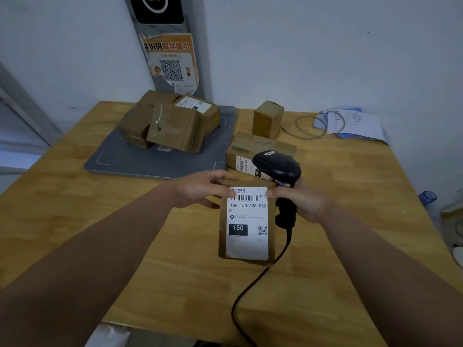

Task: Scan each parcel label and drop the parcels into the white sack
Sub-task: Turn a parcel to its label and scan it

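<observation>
Two hands on one brown parcel [246, 254], at the middle of the table [75, 221].

At seven o'clock, below the table's near edge, a white scrap that may be the white sack [107, 334] is cut off by the frame. A black cable [250, 284] climbs from six o'clock to the scanner [278, 169], whose handle my right hand [300, 199] grips while touching the parcel's top right corner. My left hand [200, 189] pinches the top left corner, its thumb covering the start of the barcode on the label [248, 221]. I cannot tell whether the parcel's lower end touches the wood. At twelve o'clock the scanner head hides part of a flat parcel [250, 149]. Farther off, boxes [170, 123] are heaped on a grey platform [162, 161] at eleven o'clock, with a small upright box [268, 118] and papers [355, 123] at one.
</observation>
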Available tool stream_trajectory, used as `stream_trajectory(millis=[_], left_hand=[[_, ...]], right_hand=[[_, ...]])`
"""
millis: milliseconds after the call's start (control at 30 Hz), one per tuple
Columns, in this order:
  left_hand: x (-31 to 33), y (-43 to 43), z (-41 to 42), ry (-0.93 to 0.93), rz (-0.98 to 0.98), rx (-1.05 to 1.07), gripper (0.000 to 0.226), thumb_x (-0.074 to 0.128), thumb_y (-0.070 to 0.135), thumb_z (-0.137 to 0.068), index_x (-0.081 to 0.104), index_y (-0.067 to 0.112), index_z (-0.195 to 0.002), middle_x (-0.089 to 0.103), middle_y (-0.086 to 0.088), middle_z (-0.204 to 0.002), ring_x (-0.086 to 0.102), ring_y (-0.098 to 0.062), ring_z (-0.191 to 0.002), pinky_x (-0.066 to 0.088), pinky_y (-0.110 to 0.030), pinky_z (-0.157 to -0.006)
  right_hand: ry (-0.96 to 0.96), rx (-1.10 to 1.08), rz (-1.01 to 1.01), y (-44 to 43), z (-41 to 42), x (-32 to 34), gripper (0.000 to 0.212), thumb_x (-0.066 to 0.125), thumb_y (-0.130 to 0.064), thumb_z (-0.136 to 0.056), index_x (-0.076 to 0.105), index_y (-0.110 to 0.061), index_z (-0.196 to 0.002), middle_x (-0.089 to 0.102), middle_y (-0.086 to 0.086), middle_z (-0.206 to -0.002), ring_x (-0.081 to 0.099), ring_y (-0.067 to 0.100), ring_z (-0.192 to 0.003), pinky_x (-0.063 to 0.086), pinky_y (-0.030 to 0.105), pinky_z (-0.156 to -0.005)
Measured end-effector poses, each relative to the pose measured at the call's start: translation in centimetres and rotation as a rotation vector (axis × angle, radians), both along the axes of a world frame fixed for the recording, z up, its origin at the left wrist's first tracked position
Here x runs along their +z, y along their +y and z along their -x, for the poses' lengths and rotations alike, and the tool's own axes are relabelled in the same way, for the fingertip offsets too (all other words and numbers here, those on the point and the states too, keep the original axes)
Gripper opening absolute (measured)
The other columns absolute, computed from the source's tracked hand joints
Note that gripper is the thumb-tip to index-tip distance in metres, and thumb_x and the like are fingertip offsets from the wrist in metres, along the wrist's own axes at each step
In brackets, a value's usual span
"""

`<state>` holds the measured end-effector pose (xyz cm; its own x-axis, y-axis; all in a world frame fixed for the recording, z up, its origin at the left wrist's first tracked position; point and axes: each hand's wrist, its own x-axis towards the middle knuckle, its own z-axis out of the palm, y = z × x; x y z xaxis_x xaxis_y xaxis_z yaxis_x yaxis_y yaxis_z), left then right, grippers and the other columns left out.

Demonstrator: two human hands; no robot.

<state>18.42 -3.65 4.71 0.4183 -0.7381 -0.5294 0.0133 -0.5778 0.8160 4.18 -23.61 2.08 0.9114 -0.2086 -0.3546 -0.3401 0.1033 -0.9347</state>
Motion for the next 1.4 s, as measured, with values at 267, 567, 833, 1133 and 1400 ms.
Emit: stream_trajectory(millis=[267, 567, 833, 1133, 1400], left_hand=[[-2.1, 0.5, 0.6, 0.055, 0.070, 0.226, 0.028, 0.066, 0.029, -0.088, 0.056, 0.032, -0.114, 0.068, -0.002, -0.110, 0.062, -0.020, -0.106, 0.051, -0.033, -0.082], [-6.1, 1.3, 0.1, -0.303, 0.099, 0.626, 0.038, 0.068, 0.029, -0.087, 0.049, 0.023, -0.119, 0.055, -0.002, -0.113, 0.057, -0.016, -0.097, 0.046, -0.025, -0.070], [-6.0, 1.4, -0.2, -0.160, 0.115, 0.689, 0.037, 0.065, 0.026, -0.088, 0.048, 0.022, -0.122, 0.056, 0.002, -0.105, 0.055, -0.019, -0.104, 0.048, -0.035, -0.088], [-6.3, 1.3, -0.3, -0.163, 0.082, 0.713, 0.047, 0.063, 0.029, -0.090, 0.045, 0.020, -0.132, 0.053, -0.005, -0.120, 0.051, -0.020, -0.108, 0.045, -0.034, -0.087], [-6.4, 1.0, -0.4, -0.176, 0.058, 0.729, 0.048, 0.062, 0.028, -0.091, 0.042, 0.020, -0.134, 0.051, -0.004, -0.120, 0.049, -0.019, -0.109, 0.047, -0.037, -0.093]], right_hand=[[0.029, -0.133, 0.003, 0.9, -0.5, -0.6, 0.021, 0.073, -0.011, -0.082, 0.068, -0.014, -0.102, 0.072, 0.011, -0.101, 0.067, 0.027, -0.099, 0.052, 0.038, -0.090], [0.108, -0.200, 0.256, 5.7, 0.7, -2.4, 0.033, 0.068, -0.022, -0.088, 0.059, -0.008, -0.060, 0.056, 0.007, -0.052, 0.051, 0.015, -0.042, 0.046, 0.025, -0.047], [0.086, -0.205, 0.381, 7.8, 0.7, -2.7, 0.028, 0.067, -0.015, -0.084, 0.057, -0.010, -0.058, 0.052, 0.002, -0.049, 0.048, 0.008, -0.038, 0.045, 0.023, -0.046], [0.110, -0.211, 0.395, 7.9, 1.0, -2.1, 0.026, 0.064, -0.010, -0.081, 0.055, -0.009, -0.057, 0.049, -0.001, -0.043, 0.045, 0.007, -0.034, 0.043, 0.024, -0.048], [0.124, -0.204, 0.385, 7.8, 1.1, -2.2, 0.026, 0.065, -0.010, -0.082, 0.055, -0.010, -0.058, 0.049, -0.004, -0.041, 0.046, 0.008, -0.034, 0.044, 0.023, -0.046]])
